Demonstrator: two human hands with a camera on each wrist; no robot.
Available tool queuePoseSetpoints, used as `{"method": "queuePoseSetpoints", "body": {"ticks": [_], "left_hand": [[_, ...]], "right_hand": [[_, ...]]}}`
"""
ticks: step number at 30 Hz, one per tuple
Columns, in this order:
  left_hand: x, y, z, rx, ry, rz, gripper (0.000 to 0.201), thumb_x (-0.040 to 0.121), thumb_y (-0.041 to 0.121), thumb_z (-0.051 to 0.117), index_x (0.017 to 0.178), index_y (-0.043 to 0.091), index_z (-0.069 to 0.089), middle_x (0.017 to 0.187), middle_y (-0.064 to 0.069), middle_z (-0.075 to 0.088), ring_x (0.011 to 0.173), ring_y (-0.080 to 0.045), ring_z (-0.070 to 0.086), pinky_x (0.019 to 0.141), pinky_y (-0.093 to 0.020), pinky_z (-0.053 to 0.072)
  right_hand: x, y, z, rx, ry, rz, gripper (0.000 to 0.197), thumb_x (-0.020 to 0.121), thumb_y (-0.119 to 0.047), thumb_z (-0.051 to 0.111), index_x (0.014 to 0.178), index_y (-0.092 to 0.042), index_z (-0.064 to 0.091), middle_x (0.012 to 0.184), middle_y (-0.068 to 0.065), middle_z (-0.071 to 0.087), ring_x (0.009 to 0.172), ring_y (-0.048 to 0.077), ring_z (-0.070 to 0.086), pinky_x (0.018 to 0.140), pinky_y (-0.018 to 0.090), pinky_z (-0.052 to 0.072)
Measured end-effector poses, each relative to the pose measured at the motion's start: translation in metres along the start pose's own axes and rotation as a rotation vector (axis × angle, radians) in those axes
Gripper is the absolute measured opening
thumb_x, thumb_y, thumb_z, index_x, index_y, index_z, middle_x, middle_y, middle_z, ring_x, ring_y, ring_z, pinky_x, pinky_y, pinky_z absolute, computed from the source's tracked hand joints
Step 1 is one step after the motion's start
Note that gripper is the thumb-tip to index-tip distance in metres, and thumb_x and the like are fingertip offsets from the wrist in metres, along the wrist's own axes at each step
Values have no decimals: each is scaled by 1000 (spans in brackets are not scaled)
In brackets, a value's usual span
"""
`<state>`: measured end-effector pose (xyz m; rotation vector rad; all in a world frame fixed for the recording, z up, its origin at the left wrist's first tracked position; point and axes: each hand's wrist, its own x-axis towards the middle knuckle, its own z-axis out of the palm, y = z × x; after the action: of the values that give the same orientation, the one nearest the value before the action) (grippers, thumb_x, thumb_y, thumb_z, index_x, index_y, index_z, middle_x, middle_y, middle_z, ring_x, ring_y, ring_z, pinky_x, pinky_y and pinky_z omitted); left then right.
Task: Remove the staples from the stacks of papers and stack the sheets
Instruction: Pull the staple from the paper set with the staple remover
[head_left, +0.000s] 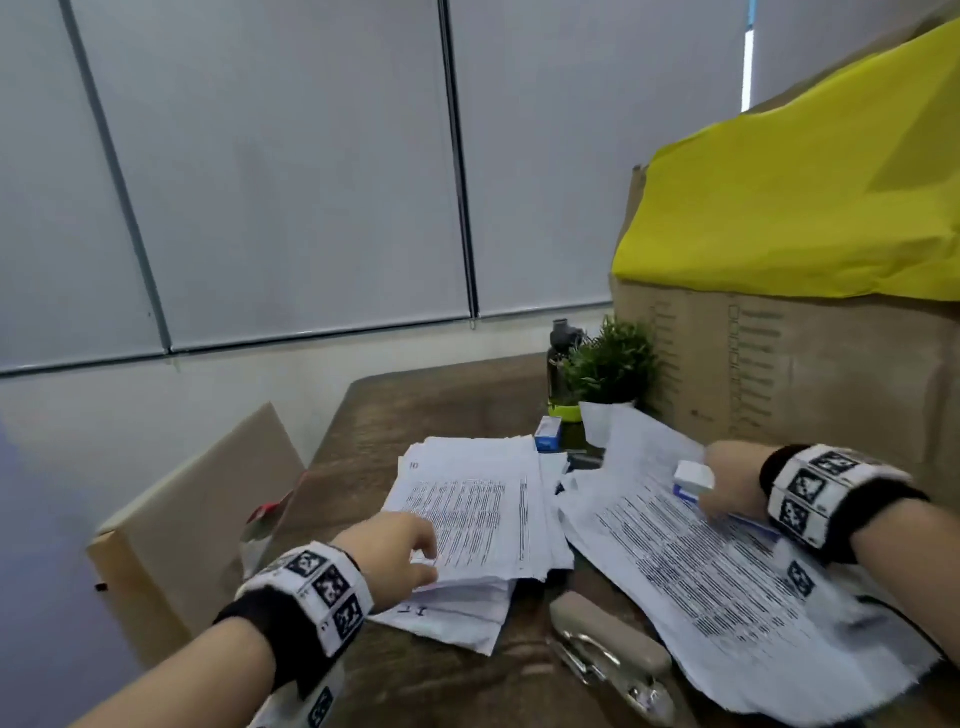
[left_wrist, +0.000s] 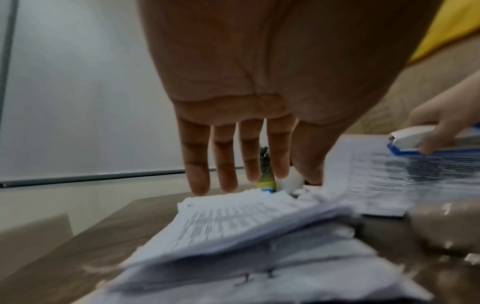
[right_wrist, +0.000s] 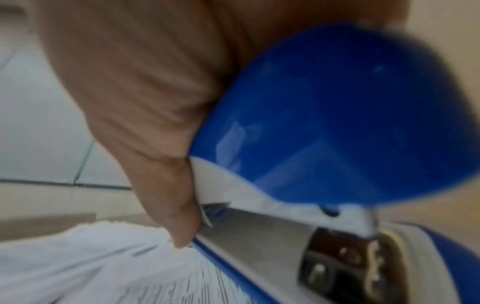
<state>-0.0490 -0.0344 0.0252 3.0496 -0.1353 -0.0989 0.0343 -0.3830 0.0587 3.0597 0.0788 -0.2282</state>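
The loose sheets (head_left: 701, 551) lying under the right hand (head_left: 727, 488) are thin, limp and tear-prone, so they are best pinned flat near the stapled corner. That hand is gripping a blue-and-white stapler (head_left: 693, 480). The left hand (head_left: 395, 545), fingers spread, is hovering over the stacked papers (head_left: 467, 509) on the surface (head_left: 415, 415).
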Motion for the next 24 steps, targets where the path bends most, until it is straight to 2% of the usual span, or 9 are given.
{"method": "queuePoseSetpoints", "body": {"ticks": [2, 5, 8, 11, 13, 15, 18, 21, 24], "left_hand": [[10, -5, 12, 47, -52, -16, 36, 90, 40, 64, 123, 28, 59, 129, 7, 56, 119, -16, 53, 102, -33, 43], [29, -5, 25, 18, -95, 7, 40, 89, 37, 66, 127, 28, 58, 132, 7, 53, 122, -16, 51, 103, -29, 41], [44, -3, 31, 12, -93, 44, 24, 94, 30, 60, 117, 25, 65, 117, 7, 60, 104, -12, 56, 88, -20, 42], [52, -1, 31, -3, -46, 47, 12, 96, 23, 56, 92, 29, 64, 96, 11, 60, 89, -9, 55, 80, -18, 42], [51, -1, 27, -22, 10, 17, 21, 95, 22, 55, 78, 33, 56, 90, 12, 62, 89, -12, 58, 83, -24, 48], [45, -6, 22, -44, 71, -14, 26, 94, 24, 54, 70, 34, 52, 88, 11, 65, 88, -14, 61, 85, -29, 51], [32, -16, 9, -84, 150, -60, 27, 93, 25, 53, 68, 34, 52, 92, 8, 68, 88, -16, 62, 85, -34, 52], [15, -15, -5, -88, 173, -62, 23, 94, 22, 50, 74, 31, 56, 94, 6, 68, 88, -17, 62, 84, -34, 51], [-6, -6, -16, -65, 199, -53, 24, 95, 20, 48, 73, 28, 54, 92, 5, 65, 89, -17, 59, 80, -31, 48]], "right_hand": [[12, -3, 13, -33, -19, 12, 19, 92, -29, 54, 89, -10, 54, 84, 3, 56, 66, 16, 48, 52, 20, 36], [25, -14, 30, 18, 45, -58, 42, 89, -40, 54, 113, -6, 59, 116, 10, 58, 89, 23, 55, 73, 27, 44], [25, -38, 41, 27, -55, -184, 54, 89, -48, 56, 122, -6, 55, 121, 10, 59, 109, 26, 58, 84, 28, 44], [32, -53, 53, -29, -185, -200, 40, 86, -44, 63, 105, -9, 59, 107, 8, 62, 100, 26, 59, 82, 31, 46], [32, -54, 52, -16, -124, -189, 35, 88, -45, 59, 100, -12, 58, 103, 6, 62, 96, 24, 58, 82, 30, 47], [24, -54, 44, 36, -27, -188, 46, 92, -51, 49, 118, -13, 59, 119, 5, 61, 107, 22, 57, 90, 31, 47], [-9, -67, 35, 167, -21, -316, 52, 92, -60, 43, 117, -18, 61, 116, 2, 63, 105, 19, 58, 91, 32, 47], [-56, -87, 41, 137, -168, -432, 60, 85, -65, 50, 121, -17, 57, 116, 3, 63, 106, 21, 59, 92, 35, 48], [-81, -101, 54, 47, -284, -436, 43, 94, -37, 53, 125, -9, 47, 124, 13, 57, 113, 30, 56, 93, 35, 45]]}}
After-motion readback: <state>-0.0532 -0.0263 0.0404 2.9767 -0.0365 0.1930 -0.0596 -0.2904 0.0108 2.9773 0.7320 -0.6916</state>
